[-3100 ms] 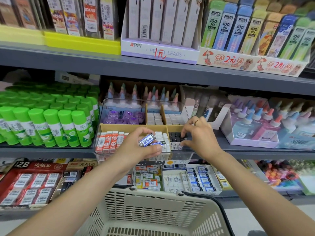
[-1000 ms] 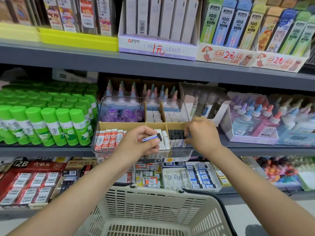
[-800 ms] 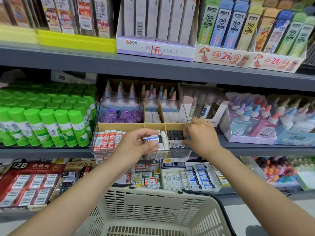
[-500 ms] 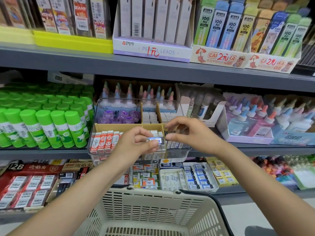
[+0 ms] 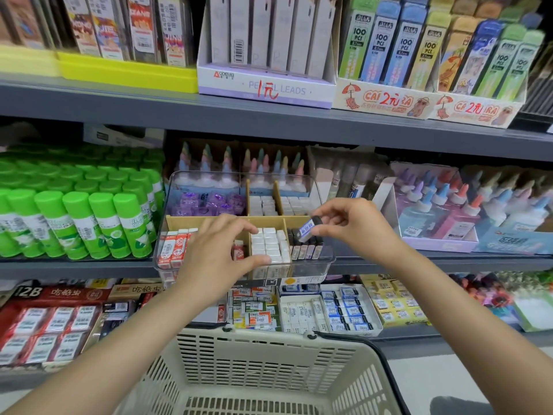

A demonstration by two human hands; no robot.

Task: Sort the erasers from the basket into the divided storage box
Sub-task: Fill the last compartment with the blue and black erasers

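The right hand pinches a small black eraser in a blue-white sleeve, just above the black erasers in the storage box. The left hand hovers open, empty. Light, firm, slightly rubbery; best held by its long sides.

"PENCIL LEADS" display box, "100 PCS" lead packs

Right hand pinches eraser above storage box.
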